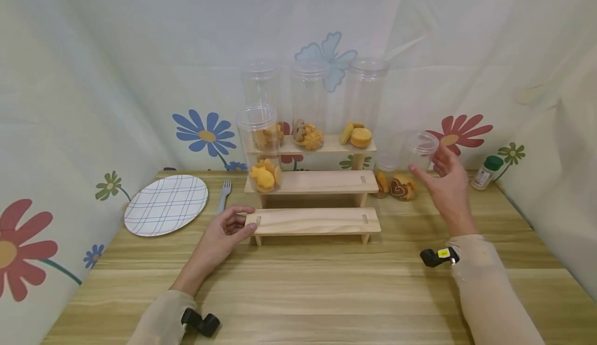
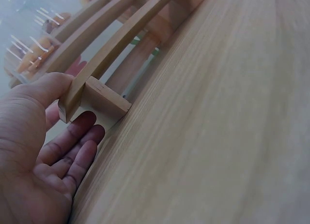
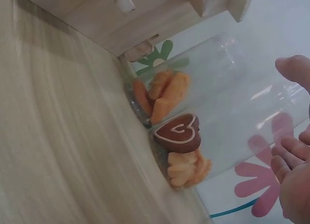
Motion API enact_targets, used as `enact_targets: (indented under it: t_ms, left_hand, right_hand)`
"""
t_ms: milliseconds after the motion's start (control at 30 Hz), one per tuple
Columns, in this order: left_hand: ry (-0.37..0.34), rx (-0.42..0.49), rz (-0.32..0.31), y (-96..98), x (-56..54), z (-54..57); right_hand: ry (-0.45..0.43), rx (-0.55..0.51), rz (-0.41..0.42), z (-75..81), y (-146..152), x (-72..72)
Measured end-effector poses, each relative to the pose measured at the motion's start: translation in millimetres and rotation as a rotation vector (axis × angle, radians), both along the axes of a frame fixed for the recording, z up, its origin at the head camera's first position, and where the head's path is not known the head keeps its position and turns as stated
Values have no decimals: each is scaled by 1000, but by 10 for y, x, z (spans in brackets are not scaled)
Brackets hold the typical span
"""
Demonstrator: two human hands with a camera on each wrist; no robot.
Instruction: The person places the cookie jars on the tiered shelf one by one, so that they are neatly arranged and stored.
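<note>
My left hand (image 1: 227,232) holds the left end of the lowest step of a three-tier wooden display rack (image 1: 312,221), thumb on top; in the left wrist view its other fingers (image 2: 80,158) reach under the board. To the right of the rack stands a clear lidded jar (image 1: 403,187) with a brown heart-shaped cookie (image 3: 179,133) and pale ridged cookies in it. My right hand (image 1: 449,184) is at the upper part of this jar, thumb and fingers spread apart on either side. A second clear jar (image 3: 164,96) with orange-yellow cookies stands close beside it.
On the top tier stand three tall cookie jars (image 1: 310,101); one more jar (image 1: 258,143) is on the middle tier's left end. A checked plate (image 1: 166,205) and a grey fork (image 1: 224,195) lie at left. A green-capped shaker (image 1: 487,173) stands at far right. Patterned cloth hangs behind.
</note>
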State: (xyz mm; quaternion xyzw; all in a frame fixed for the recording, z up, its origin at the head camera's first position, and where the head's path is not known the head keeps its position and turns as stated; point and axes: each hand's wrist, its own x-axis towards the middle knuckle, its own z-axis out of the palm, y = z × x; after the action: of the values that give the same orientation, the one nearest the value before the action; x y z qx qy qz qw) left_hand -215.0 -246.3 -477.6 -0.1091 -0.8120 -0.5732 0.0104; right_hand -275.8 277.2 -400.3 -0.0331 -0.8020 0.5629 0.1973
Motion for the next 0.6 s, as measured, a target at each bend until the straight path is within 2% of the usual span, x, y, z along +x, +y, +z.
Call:
enact_targets:
  t_ms: [400, 600]
  left_hand:
    - [-6, 0, 0, 3, 2, -7]
    - [-7, 4, 5, -3, 2, -2]
  right_hand:
    - [-39, 14, 24, -284, 31, -78]
    - [-67, 44, 43, -366, -13, -111]
